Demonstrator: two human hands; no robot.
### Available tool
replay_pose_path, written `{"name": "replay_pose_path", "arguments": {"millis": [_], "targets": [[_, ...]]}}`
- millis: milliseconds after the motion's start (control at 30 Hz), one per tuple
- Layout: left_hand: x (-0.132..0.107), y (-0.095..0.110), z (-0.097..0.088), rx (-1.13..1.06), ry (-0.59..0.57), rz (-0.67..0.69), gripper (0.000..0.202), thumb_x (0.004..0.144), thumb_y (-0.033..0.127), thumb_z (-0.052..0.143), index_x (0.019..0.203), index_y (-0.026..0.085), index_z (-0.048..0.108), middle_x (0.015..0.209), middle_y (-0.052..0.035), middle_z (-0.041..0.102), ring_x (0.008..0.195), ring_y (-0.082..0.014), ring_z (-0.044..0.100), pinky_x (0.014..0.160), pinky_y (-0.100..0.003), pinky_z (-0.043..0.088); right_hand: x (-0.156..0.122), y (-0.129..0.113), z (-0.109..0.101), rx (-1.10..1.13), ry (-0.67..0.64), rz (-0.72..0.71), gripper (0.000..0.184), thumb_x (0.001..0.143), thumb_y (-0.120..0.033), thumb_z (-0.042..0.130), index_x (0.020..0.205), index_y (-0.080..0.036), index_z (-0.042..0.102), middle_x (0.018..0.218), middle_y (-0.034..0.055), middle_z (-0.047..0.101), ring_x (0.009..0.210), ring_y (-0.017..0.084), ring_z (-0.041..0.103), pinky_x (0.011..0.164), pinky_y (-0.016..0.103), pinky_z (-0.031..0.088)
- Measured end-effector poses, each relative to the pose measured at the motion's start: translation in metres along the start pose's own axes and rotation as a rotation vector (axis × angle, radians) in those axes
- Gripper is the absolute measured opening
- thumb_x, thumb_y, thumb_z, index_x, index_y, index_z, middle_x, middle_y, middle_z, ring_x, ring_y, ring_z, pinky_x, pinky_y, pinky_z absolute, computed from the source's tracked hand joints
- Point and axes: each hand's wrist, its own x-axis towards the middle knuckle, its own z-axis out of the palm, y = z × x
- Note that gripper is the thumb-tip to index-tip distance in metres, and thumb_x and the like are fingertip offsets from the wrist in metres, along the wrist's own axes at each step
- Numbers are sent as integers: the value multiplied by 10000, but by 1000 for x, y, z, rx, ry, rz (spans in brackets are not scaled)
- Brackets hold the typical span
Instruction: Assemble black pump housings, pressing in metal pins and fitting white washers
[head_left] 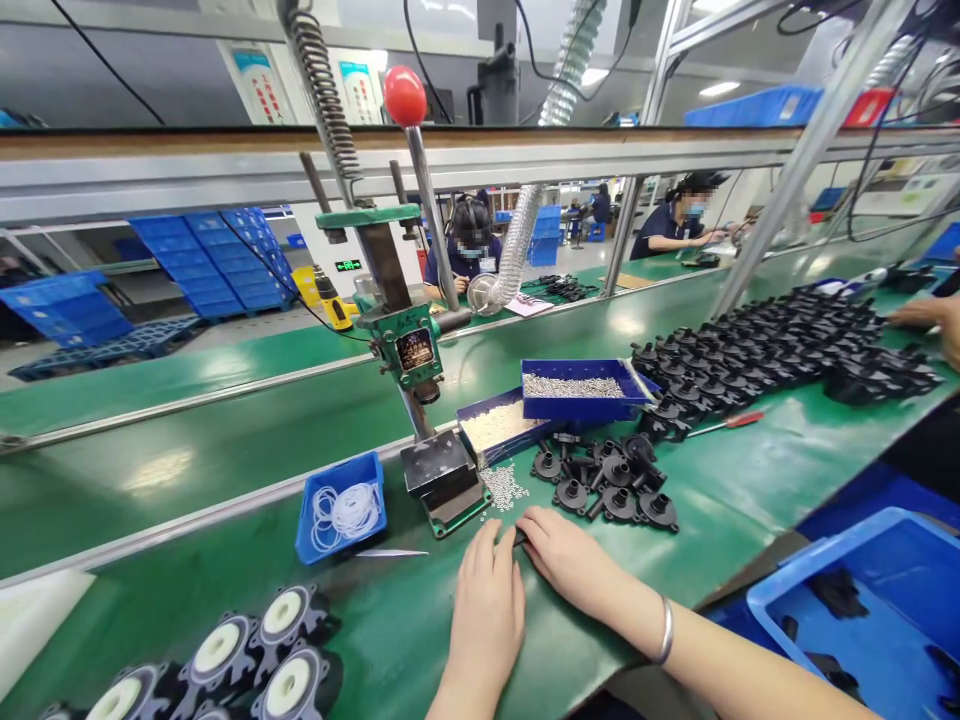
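Note:
My left hand (pixel 489 603) and my right hand (pixel 568 560) meet over the green bench, fingers curled in around a black plastic part (pixel 520 537). Most of that part is hidden by the fingers; only a dark bit shows between them. Just beyond the fingertips lies a loose heap of small shiny metal pieces (pixel 502 487). Behind it stands a hand press (pixel 409 350) with a red ball knob (pixel 405 96) on its lever and a dark block base (pixel 441 470). Several black plastic housings (pixel 616 470) sit to the right of the heap.
Blue trays hold metal pieces (pixel 574 386) and cream-coloured pieces (pixel 499 425). A blue bin (pixel 341 508) contains white rings, with tweezers (pixel 391 553) beside it. Round assemblies (pixel 285 612) stand front left. Rows of black parts, a screwdriver (pixel 727 424) and a blue crate (pixel 885 530) are right.

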Motion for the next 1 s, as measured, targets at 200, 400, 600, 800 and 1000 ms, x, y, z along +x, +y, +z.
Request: {"name": "replay_pose_path", "arguments": {"millis": [200,400,600,800,1000], "targets": [[42,-31,-92,49,204,-121,468,964,275,501,1422,218,416,1460,-151,463,1380,-306,438,1148,-542,404,24,4,-28,231,92,34,243,976,-200,488,1194,-155,585,1134,118,641,1084,249,560,978,442,503],[139,-114,-127,175,239,-201,558,905,353,534,1355,38,438,1349,-279,520,1321,-400,477,1118,-611,386,53,-15,0,293,86,92,321,961,-289,542,1237,-138,607,1204,165,655,1170,299,559,995,506,476],[221,-148,-90,-31,120,-146,283,864,259,517,1108,160,621,1122,-160,682,1178,-334,608,1044,-534,478,47,-30,27,294,129,94,436,965,-318,519,1313,-63,576,1322,219,600,1283,360,492,1076,586,412],[239,-171,-82,-67,47,-67,279,849,314,513,1043,197,676,978,-93,733,1036,-273,666,1077,-492,470,41,-27,30,354,78,-49,463,980,-284,468,1386,-71,530,1336,209,602,1323,334,471,1119,577,394],[236,-170,-81,-63,68,-81,338,934,439,454,1000,214,697,864,-60,723,927,-245,683,1008,-433,524,39,-25,34,369,-7,-55,538,985,-347,475,1450,-75,474,1417,213,545,1400,346,399,1161,592,336]]}}
